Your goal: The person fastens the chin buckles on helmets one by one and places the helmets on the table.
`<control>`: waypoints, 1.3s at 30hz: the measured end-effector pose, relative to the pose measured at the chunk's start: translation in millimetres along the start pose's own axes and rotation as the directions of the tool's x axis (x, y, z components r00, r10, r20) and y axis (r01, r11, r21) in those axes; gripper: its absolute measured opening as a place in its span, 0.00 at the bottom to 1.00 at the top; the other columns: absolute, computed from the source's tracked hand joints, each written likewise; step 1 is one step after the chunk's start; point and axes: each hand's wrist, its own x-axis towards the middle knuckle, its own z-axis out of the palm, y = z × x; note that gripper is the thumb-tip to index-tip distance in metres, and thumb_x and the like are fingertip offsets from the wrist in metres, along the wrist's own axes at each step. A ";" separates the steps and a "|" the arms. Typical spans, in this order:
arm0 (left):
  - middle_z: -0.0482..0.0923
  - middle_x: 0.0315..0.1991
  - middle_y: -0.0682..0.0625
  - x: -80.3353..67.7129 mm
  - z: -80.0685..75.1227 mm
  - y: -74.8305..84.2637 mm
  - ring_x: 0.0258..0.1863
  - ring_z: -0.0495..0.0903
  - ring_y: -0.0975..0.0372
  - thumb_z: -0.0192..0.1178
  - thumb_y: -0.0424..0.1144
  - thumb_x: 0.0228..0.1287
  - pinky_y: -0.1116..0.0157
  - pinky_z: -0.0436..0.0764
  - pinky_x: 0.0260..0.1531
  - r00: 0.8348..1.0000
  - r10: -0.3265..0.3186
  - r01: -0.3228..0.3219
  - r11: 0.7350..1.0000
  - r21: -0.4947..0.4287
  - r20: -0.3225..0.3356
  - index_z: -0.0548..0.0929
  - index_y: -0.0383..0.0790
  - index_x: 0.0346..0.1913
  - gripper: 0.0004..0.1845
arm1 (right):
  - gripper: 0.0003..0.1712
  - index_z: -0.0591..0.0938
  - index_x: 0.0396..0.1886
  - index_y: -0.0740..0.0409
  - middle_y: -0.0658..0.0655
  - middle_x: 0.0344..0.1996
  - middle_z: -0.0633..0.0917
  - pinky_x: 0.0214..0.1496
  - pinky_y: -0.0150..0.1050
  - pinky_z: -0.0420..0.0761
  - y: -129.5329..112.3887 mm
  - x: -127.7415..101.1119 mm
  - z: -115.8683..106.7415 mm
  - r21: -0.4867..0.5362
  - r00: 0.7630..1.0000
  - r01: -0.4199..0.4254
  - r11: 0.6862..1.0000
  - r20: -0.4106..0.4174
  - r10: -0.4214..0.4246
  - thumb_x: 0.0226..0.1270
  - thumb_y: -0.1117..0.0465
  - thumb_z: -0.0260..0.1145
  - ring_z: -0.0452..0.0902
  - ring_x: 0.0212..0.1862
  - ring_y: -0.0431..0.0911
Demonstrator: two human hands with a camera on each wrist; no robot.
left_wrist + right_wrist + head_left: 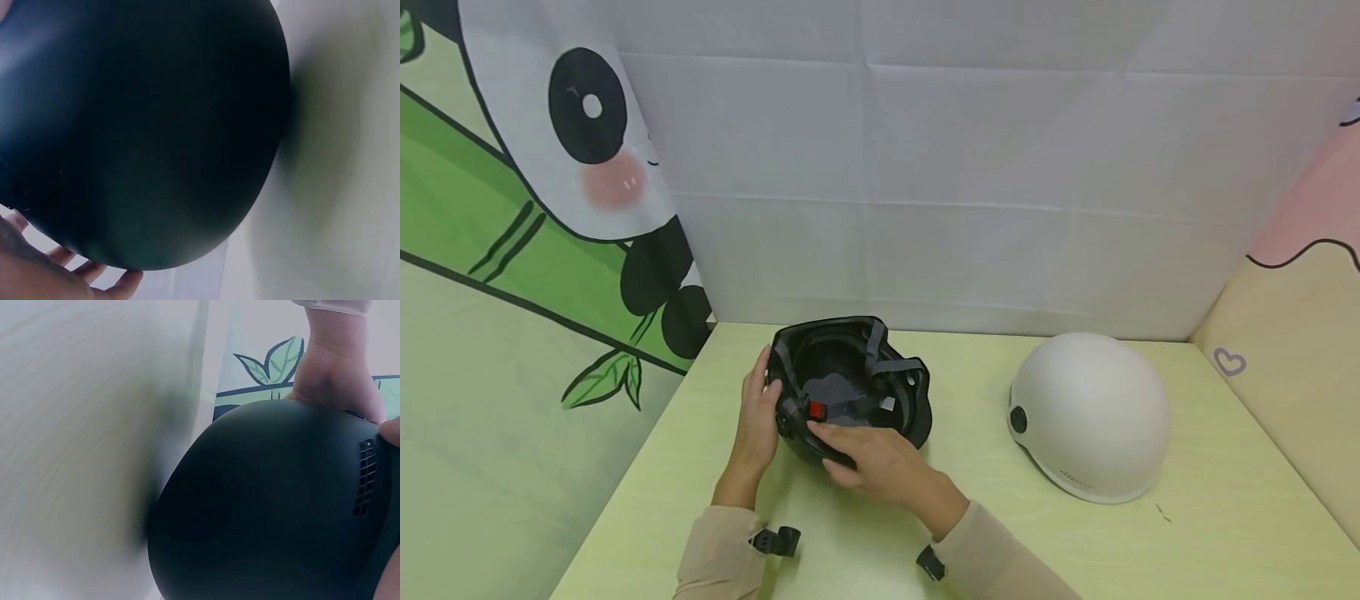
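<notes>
A black helmet [917,417] is tipped with its hollow side up, showing a dark lining, grey straps [895,365] and a red buckle piece [817,409]. My left hand [757,425] grips its left side, and in the left wrist view several fingertips [128,284] touch the smooth shell [156,137]. Across the near rim lies my right hand [883,467], holding the edge with the fingers on the inner side and the thumb lower, outside. In the right wrist view a vent grille [365,478] shows on the shell. The palm side of the right hand is hidden.
To the right on the pale wooden table [1210,517] stands a white helmet [1093,417], dome up, with a round black fitting on its side. A white cloth [962,167] hangs behind the table. Printed cartoon panels [512,333] flank it.
</notes>
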 end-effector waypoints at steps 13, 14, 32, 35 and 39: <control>0.45 0.66 0.44 8.0 3.1 17.2 0.63 0.49 0.48 0.34 0.52 0.69 0.42 0.53 0.55 0.999 -0.042 0.041 0.998 0.052 0.014 0.50 0.58 0.70 0.27 | 0.28 0.71 0.62 0.51 0.51 0.50 0.78 0.31 0.22 0.69 3.6 -2.0 3.2 0.084 0.982 0.004 0.996 -0.187 0.012 0.60 0.57 0.62 0.75 0.35 0.34; 0.46 0.66 0.44 8.9 3.0 19.3 0.63 0.49 0.48 0.35 0.53 0.69 0.41 0.53 0.54 0.999 -0.046 0.045 0.997 0.062 0.016 0.50 0.58 0.70 0.27 | 0.28 0.71 0.61 0.52 0.51 0.49 0.78 0.32 0.22 0.69 3.8 -2.0 3.6 0.095 0.979 0.004 0.995 -0.205 0.016 0.59 0.58 0.62 0.76 0.36 0.34; 0.47 0.65 0.43 21.4 0.2 48.3 0.62 0.47 0.46 0.35 0.58 0.67 0.39 0.49 0.48 0.992 -0.114 0.098 0.967 0.234 0.056 0.51 0.62 0.69 0.28 | 0.28 0.71 0.61 0.55 0.53 0.42 0.82 0.24 0.23 0.66 -0.5 -0.2 1.8 0.339 0.947 -0.043 0.940 -0.287 0.147 0.59 0.63 0.62 0.51 0.13 0.30; 0.48 0.65 0.42 24.0 -0.3 53.2 0.62 0.47 0.45 0.35 0.58 0.67 0.39 0.49 0.47 0.991 -0.114 0.091 0.960 0.264 0.072 0.51 0.60 0.70 0.29 | 0.28 0.70 0.62 0.53 0.52 0.37 0.83 0.23 0.24 0.66 -1.9 -0.9 0.8 0.394 0.942 -0.065 0.917 -0.278 0.187 0.59 0.63 0.62 0.47 0.10 0.30; 0.48 0.64 0.41 27.1 -0.8 57.9 0.62 0.47 0.44 0.35 0.59 0.67 0.39 0.49 0.47 0.988 -0.122 0.089 0.952 0.292 0.095 0.51 0.59 0.70 0.29 | 0.28 0.70 0.62 0.55 0.54 0.46 0.80 0.27 0.26 0.70 -2.6 -1.1 1.1 0.446 0.934 -0.053 0.894 -0.294 0.202 0.60 0.64 0.62 0.46 0.08 0.29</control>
